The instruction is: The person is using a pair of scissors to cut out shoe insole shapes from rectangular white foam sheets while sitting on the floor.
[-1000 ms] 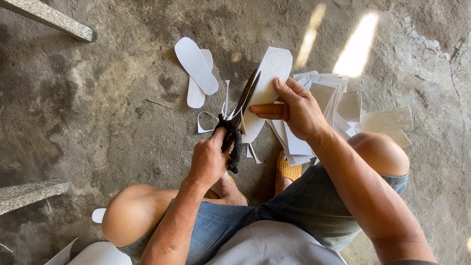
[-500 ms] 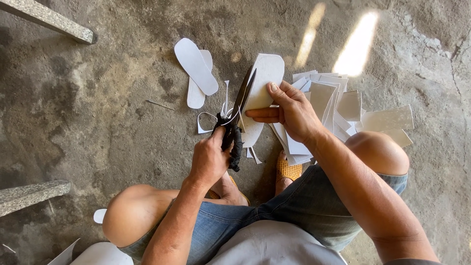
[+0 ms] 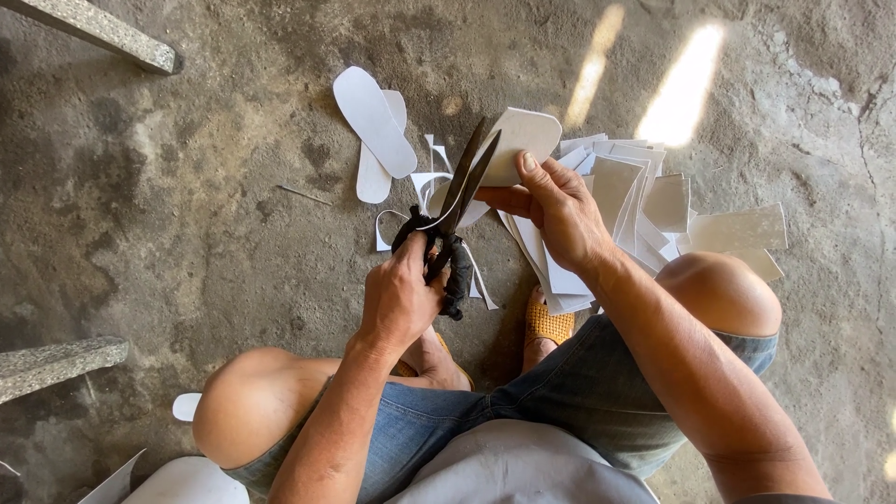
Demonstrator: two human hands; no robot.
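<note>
My left hand [image 3: 401, 297] grips the black handles of a large pair of scissors [image 3: 455, 217], whose blades point up and away and stand slightly apart. My right hand [image 3: 553, 207] holds a white sheet piece [image 3: 516, 142] with a rounded end against the blades. A thin white offcut strip [image 3: 422, 222] curls down from the cut near the handles. Two cut white sole shapes [image 3: 375, 131] lie overlapped on the concrete floor [image 3: 187, 215] beyond the scissors.
A fanned pile of white rectangular sheets [image 3: 644, 201] lies by my right knee [image 3: 719, 294]. Small white scraps [image 3: 435, 154] lie under the scissors. Grey stone bars sit at top left [image 3: 103, 33] and at left [image 3: 56, 366]. More white pieces [image 3: 177, 481] lie bottom left.
The right hand has turned the white piece, so its rounded end now points further right. The scissor blades have opened a little and the offcut strip has grown longer.
</note>
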